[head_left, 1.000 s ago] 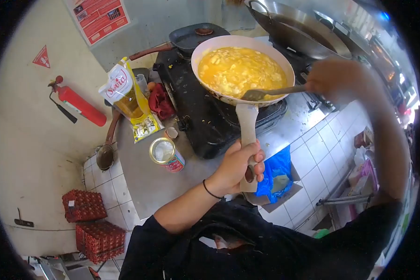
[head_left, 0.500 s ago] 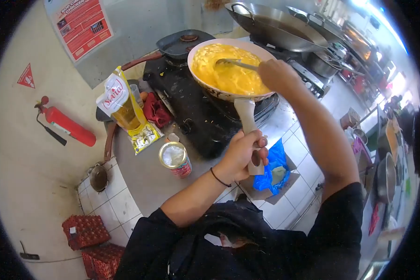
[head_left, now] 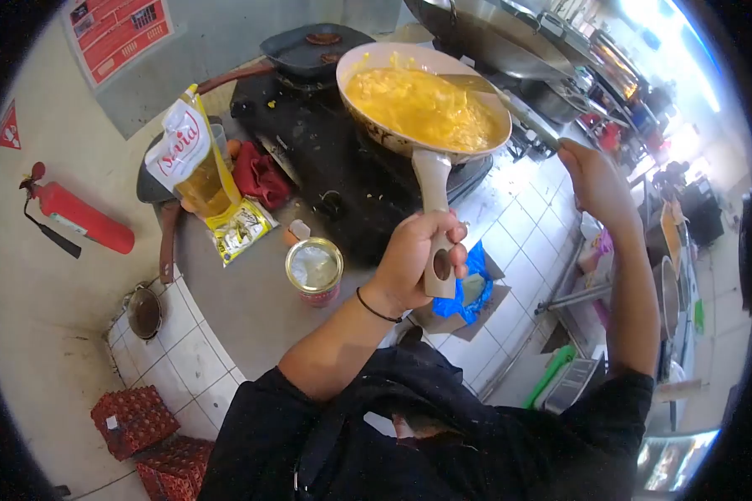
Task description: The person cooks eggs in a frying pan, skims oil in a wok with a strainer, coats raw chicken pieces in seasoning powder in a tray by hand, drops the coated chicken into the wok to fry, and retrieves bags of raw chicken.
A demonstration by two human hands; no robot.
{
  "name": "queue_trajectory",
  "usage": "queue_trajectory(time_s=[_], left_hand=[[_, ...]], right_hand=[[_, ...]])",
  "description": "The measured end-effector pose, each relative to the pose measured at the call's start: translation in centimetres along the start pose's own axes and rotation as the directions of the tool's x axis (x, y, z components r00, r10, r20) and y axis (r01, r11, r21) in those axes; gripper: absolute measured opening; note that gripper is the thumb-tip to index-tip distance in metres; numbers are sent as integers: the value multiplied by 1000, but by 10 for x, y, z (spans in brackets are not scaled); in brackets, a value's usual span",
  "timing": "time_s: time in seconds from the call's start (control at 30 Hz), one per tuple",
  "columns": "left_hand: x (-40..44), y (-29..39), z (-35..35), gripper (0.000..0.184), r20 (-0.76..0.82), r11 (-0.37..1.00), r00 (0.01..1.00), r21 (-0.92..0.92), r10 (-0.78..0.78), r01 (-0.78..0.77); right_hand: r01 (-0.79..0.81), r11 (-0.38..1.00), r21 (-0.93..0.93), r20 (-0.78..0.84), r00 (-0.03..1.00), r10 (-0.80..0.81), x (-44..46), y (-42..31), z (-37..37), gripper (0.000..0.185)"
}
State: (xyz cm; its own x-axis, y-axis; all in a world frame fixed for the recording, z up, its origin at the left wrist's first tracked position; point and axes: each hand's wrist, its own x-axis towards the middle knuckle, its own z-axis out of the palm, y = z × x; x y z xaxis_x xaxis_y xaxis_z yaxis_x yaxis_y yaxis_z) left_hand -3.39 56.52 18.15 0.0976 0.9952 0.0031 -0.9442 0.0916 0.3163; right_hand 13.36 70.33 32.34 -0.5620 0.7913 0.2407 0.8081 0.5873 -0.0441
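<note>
1. Head view: I locate the frying pan over the right part of the black stove, which stands on the grey table. I cannot tell whether the pan's base touches the burner.
2. Left hand: fingers and thumb are wrapped around the pale handle of the pan. I note a dark band around the wrist.
3. Right hand: closed around the end of the spatula. The blade is inside the pan, at its far right side; I cannot tell whether it touches the wall.
4. Pan contents: yellow egg mixture, lumpy and glossy, spreads over the base. Yellow traces mark the far inner wall.
5. Rear of stove: I observe a dark square pan with its brown handle directed left. Large wok: positioned behind and to the right.
6. Table, left of stove: oil pouch upright, yellow sachet at its foot, red cloth beside it. Nearer to me, an eggshell lies just beyond an open can.
7. Floor, below the left hand in view: blue bag inside an open cardboard box.
8. Left wall: red fire extinguisher.
</note>
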Motion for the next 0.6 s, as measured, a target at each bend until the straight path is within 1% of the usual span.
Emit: queue_trajectory(time_s=[0.03,0.07,0.17,0.2,0.3,0.33,0.37,0.4,0.43,0.47,0.5,0.53,0.57,0.6], left_hand=[[-2,0,-1,13,-2,1000,1000,-18,1,-1],[-4,0,0,14,-3,999,1000,-33,1,-2],[-4,-1,-5,18,32,999,999,-43,-1,2],[-4,-1,-4,18,34,999,999,-39,-2,3],[-2,-1,-8,23,64,999,998,-45,-1,4],[-3,-1,-8,24,58,999,998,-34,11,-9],[-5,-2,-8,26,49,1000,999,-23,20,-19],[-7,-2,-7,32,65,999,997,-27,29,-28],[-10,-2,-7,35,77,999,996,-39,33,-30],[-12,-4,-7,37,92,998,995,-51,36,-31],[-13,-4,-7,39,108,997,993,-64,41,-35],[-12,-7,-19,48,176,996,983,-82,55,-41],[-14,-9,-19,50,173,995,982,-78,74,-62],[-15,-12,-18,52,172,994,981,-70,95,-84]], right_hand=[[-29,999,43,-28,999,31,-6,7,8,28],[-8,998,64,3,1000,8,-9,13,6,29],[-123,986,115,16,992,122,-27,4,6,29],[-43,996,76,42,998,40,-33,8,4,29],[32,991,133,-36,999,-27,-45,16,11,28],[-40,977,210,-10,999,43,-47,12,10,28],[-56,977,207,60,997,45,-48,11,9,28],[-74,976,206,129,990,48,-49,12,10,28],[-97,974,207,196,979,56,-52,16,11,28],[-39,965,259,151,989,-1,-54,28,21,30],[-92,936,340,152,988,42,-54,32,24,30],[-144,897,419,157,984,85,-55,33,26,30],[-195,848,493,167,978,127,-57,36,28,30],[-180,800,573,140,983,121,-60,44,40,31]])
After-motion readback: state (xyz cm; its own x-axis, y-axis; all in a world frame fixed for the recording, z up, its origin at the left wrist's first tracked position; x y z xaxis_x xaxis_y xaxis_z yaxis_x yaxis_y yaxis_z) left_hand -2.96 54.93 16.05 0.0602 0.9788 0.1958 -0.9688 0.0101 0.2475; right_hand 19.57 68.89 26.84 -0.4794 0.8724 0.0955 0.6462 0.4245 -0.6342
